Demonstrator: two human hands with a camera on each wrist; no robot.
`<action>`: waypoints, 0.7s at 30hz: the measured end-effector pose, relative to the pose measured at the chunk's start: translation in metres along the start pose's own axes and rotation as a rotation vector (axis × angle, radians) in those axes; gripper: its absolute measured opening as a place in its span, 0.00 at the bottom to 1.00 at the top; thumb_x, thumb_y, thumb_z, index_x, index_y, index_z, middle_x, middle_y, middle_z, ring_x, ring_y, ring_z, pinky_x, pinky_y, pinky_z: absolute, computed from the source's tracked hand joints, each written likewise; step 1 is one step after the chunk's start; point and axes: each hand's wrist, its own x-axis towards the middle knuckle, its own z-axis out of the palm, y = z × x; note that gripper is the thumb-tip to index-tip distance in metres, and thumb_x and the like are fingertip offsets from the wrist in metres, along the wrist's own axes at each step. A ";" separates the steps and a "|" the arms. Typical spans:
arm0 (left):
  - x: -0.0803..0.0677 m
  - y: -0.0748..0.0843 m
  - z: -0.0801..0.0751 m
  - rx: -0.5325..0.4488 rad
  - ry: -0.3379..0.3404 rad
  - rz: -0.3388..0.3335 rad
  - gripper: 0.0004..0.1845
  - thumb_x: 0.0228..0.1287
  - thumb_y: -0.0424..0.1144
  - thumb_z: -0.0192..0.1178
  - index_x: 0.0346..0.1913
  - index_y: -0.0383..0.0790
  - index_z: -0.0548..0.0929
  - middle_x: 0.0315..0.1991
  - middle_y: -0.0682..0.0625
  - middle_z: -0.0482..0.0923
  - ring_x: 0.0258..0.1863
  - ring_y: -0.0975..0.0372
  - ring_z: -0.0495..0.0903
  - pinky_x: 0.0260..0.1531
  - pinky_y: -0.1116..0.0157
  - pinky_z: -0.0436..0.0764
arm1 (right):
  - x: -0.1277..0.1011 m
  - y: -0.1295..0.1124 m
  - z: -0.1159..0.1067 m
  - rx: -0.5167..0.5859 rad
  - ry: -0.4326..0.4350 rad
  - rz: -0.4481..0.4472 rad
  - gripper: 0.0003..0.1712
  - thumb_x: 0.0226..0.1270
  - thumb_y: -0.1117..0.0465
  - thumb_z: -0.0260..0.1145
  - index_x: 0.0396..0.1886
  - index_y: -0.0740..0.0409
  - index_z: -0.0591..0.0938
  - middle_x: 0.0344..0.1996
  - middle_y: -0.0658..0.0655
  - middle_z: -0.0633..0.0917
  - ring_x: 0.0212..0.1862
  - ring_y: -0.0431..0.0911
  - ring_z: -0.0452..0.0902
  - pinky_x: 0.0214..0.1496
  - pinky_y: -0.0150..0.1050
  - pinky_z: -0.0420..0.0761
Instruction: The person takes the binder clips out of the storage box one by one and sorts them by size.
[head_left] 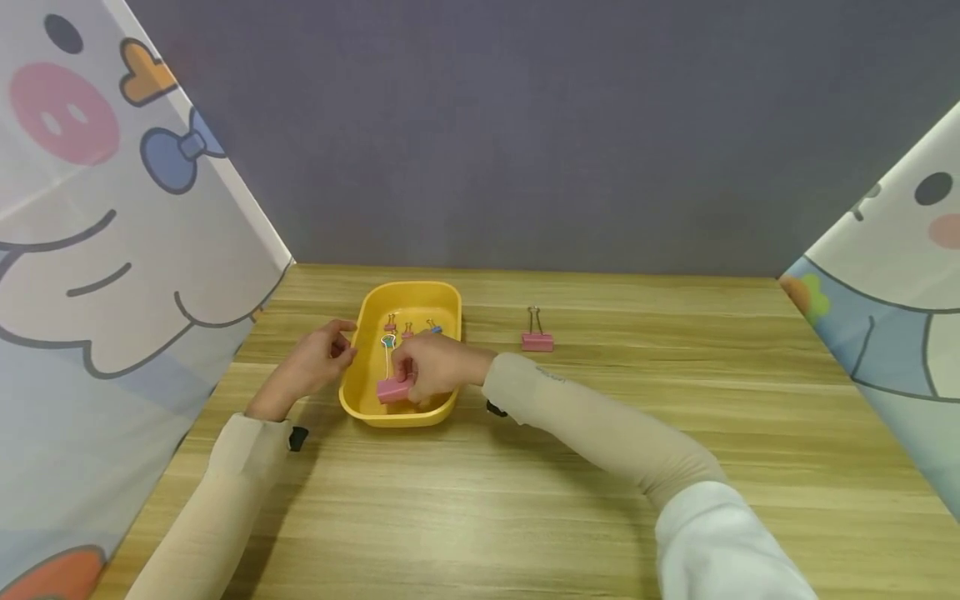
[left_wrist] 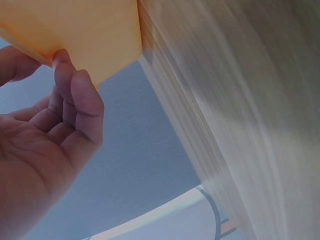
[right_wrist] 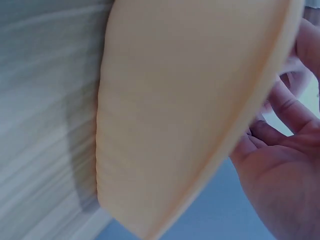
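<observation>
Right hand (head_left: pixel 438 367) grips pink binder clip (head_left: pixel 393 389) inside yellow tray (head_left: pixel 375 312); left hand (head_left: pixel 315 362), fingers relaxed, touches tray's left rim. Another pink clip (head_left: pixel 537 340) sits right on bench (head_left: pixel 600 500).

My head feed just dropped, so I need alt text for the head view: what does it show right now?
The right hand holds a large pink binder clip over the near end of a yellow tray on a wooden table, while the left hand touches the tray's left rim. Several small clips lie inside the tray, and another pink binder clip stands on the table to its right.
</observation>
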 end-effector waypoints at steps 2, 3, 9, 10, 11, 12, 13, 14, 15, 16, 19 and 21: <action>0.000 0.000 0.000 0.001 -0.006 -0.004 0.21 0.64 0.29 0.57 0.58 0.23 0.69 0.32 0.41 0.77 0.30 0.54 0.77 0.32 0.58 0.77 | -0.004 0.002 -0.004 -0.005 0.027 -0.007 0.11 0.45 0.64 0.74 0.29 0.52 0.80 0.27 0.48 0.79 0.29 0.39 0.71 0.31 0.29 0.70; 0.000 0.000 0.000 0.002 -0.009 -0.005 0.22 0.64 0.29 0.57 0.58 0.23 0.68 0.32 0.41 0.77 0.31 0.54 0.77 0.32 0.58 0.77 | -0.007 0.003 -0.005 -0.012 0.042 -0.018 0.11 0.45 0.63 0.74 0.28 0.52 0.80 0.27 0.49 0.79 0.30 0.39 0.70 0.32 0.29 0.70; 0.000 0.001 -0.001 -0.003 -0.023 -0.007 0.22 0.64 0.29 0.56 0.58 0.22 0.67 0.33 0.41 0.77 0.31 0.54 0.76 0.32 0.58 0.77 | -0.025 0.009 -0.018 -0.033 0.124 -0.081 0.10 0.47 0.61 0.74 0.29 0.53 0.80 0.30 0.51 0.80 0.33 0.41 0.70 0.37 0.31 0.70; 0.000 0.001 -0.001 -0.004 -0.025 -0.006 0.22 0.64 0.29 0.56 0.59 0.22 0.67 0.33 0.41 0.76 0.30 0.55 0.76 0.32 0.58 0.77 | -0.028 0.009 -0.020 -0.029 0.133 -0.080 0.11 0.47 0.60 0.74 0.29 0.53 0.81 0.30 0.51 0.79 0.34 0.42 0.71 0.38 0.32 0.70; 0.000 0.002 -0.001 -0.005 -0.026 -0.008 0.22 0.65 0.29 0.56 0.59 0.23 0.67 0.33 0.41 0.76 0.30 0.55 0.76 0.32 0.58 0.77 | -0.031 0.010 -0.022 -0.018 0.139 -0.077 0.11 0.48 0.60 0.75 0.29 0.54 0.81 0.30 0.51 0.79 0.35 0.44 0.72 0.39 0.33 0.70; 0.000 0.002 -0.001 -0.004 -0.028 -0.010 0.22 0.65 0.29 0.56 0.59 0.23 0.67 0.33 0.41 0.76 0.30 0.55 0.76 0.32 0.58 0.77 | -0.035 0.011 -0.023 -0.016 0.144 -0.070 0.12 0.48 0.58 0.75 0.29 0.54 0.81 0.30 0.51 0.79 0.35 0.44 0.72 0.40 0.33 0.70; 0.000 0.002 -0.001 -0.004 -0.030 -0.009 0.22 0.65 0.30 0.56 0.59 0.23 0.67 0.33 0.42 0.76 0.30 0.55 0.76 0.32 0.58 0.77 | -0.038 0.011 -0.025 -0.011 0.150 -0.064 0.12 0.49 0.58 0.75 0.29 0.53 0.80 0.30 0.50 0.78 0.36 0.44 0.72 0.40 0.33 0.70; 0.000 0.003 -0.001 -0.004 -0.031 -0.011 0.22 0.65 0.30 0.56 0.59 0.23 0.67 0.34 0.42 0.76 0.30 0.55 0.76 0.32 0.58 0.77 | -0.041 0.013 -0.026 -0.014 0.159 -0.058 0.12 0.49 0.57 0.76 0.29 0.53 0.80 0.30 0.50 0.78 0.35 0.44 0.71 0.40 0.33 0.70; 0.000 0.003 -0.001 -0.004 -0.033 -0.012 0.22 0.65 0.30 0.56 0.59 0.23 0.67 0.34 0.42 0.76 0.30 0.55 0.76 0.32 0.58 0.77 | -0.043 0.014 -0.027 -0.015 0.164 -0.048 0.12 0.49 0.57 0.76 0.29 0.53 0.80 0.31 0.51 0.78 0.35 0.44 0.71 0.40 0.33 0.70; -0.001 0.003 -0.002 -0.006 -0.033 -0.013 0.22 0.65 0.30 0.56 0.59 0.23 0.67 0.34 0.41 0.76 0.30 0.55 0.76 0.32 0.58 0.77 | -0.046 0.015 -0.029 -0.016 0.167 -0.040 0.12 0.48 0.57 0.76 0.29 0.53 0.80 0.31 0.51 0.79 0.36 0.43 0.71 0.40 0.34 0.70; -0.001 0.004 -0.002 -0.006 -0.035 -0.015 0.22 0.65 0.30 0.56 0.59 0.23 0.67 0.34 0.41 0.77 0.31 0.55 0.76 0.32 0.58 0.77 | -0.054 0.019 -0.033 -0.044 0.183 -0.015 0.11 0.47 0.60 0.75 0.29 0.51 0.80 0.31 0.50 0.79 0.35 0.41 0.69 0.40 0.33 0.71; -0.001 0.003 -0.002 -0.004 -0.035 -0.014 0.22 0.66 0.30 0.56 0.59 0.23 0.67 0.34 0.41 0.77 0.31 0.55 0.76 0.32 0.58 0.77 | -0.060 0.022 -0.035 -0.055 0.192 -0.002 0.11 0.45 0.62 0.73 0.29 0.51 0.80 0.31 0.49 0.78 0.36 0.41 0.70 0.40 0.33 0.71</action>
